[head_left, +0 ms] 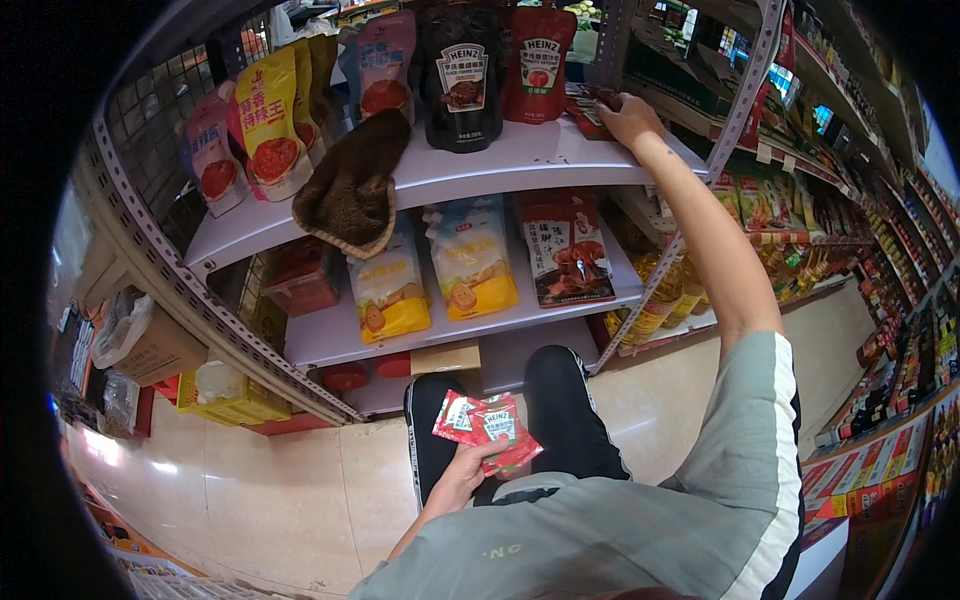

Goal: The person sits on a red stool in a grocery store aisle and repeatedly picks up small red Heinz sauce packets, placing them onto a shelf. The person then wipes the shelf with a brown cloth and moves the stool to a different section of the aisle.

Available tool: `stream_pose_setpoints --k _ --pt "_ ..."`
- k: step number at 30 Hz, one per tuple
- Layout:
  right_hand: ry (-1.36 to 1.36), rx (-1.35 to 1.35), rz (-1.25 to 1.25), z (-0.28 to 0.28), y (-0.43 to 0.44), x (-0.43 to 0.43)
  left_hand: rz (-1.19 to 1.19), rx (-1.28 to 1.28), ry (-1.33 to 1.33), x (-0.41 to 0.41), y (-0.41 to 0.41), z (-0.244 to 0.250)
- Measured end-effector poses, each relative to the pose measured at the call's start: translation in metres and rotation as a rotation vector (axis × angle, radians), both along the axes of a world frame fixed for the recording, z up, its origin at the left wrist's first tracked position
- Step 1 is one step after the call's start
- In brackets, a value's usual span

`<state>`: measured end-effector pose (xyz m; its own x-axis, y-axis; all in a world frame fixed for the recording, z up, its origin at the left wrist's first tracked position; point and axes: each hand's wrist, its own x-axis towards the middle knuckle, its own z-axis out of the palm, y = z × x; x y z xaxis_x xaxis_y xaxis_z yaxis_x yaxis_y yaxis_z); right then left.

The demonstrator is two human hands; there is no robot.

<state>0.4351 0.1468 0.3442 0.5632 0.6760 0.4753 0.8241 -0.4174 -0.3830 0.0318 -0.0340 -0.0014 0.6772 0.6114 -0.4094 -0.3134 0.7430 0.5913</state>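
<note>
My left hand [466,469] holds several red Heinz tomato ketchup sachets [501,431] above my lap. My arm stretches to the upper shelf, where my right hand [634,120] touches flat red packets [589,112] lying at its right end; whether its fingers grip one cannot be told. Left of them stand a red Heinz ketchup pouch [538,64] and a black Heinz pepper sauce pouch [462,82]. A brown cloth [356,184] hangs over the shelf's front edge, beside yellow and pink sauce pouches [274,127].
The lower shelf [487,322] holds yellow-and-white pouches [472,262] and a dark red packet [571,251]. Perforated metal posts [675,247] frame the shelving. Oil bottles [660,300] stand to the right. A yellow crate [232,397] and a cardboard box [161,345] are at the left.
</note>
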Motion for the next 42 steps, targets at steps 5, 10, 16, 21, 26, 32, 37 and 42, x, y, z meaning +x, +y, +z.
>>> stream_pose_setpoints --k 5,10,16,21,26,32,37,42 --pt "-0.086 -0.087 0.081 -0.003 0.000 -0.005 0.001 0.011 -0.007 0.002 0.001 -0.003" --pt "-0.132 -0.174 0.054 -0.003 0.005 -0.005 0.006 -0.019 0.002 0.002 0.001 -0.004" --pt "-0.151 -0.179 0.011 -0.001 -0.002 -0.020 0.023 0.019 -0.013 0.001 0.001 -0.008" --pt "-0.119 -0.182 0.021 -0.001 0.000 -0.012 0.002 0.035 -0.012 0.003 0.002 -0.003" --pt "-0.147 -0.177 0.009 0.004 -0.008 -0.026 0.003 0.030 -0.025 0.001 0.001 -0.002" --pt "-0.421 0.406 0.083 -0.001 -0.025 -0.004 -0.033 -0.001 -0.016 0.005 0.004 0.002" --pt "-0.296 0.786 0.715 -0.027 -0.101 -0.107 -0.002 -0.026 -0.042 -0.004 0.001 0.003" --pt "-0.020 0.218 0.985 -0.149 -0.175 -0.164 -0.058 -0.025 -0.063 -0.002 0.001 -0.004"
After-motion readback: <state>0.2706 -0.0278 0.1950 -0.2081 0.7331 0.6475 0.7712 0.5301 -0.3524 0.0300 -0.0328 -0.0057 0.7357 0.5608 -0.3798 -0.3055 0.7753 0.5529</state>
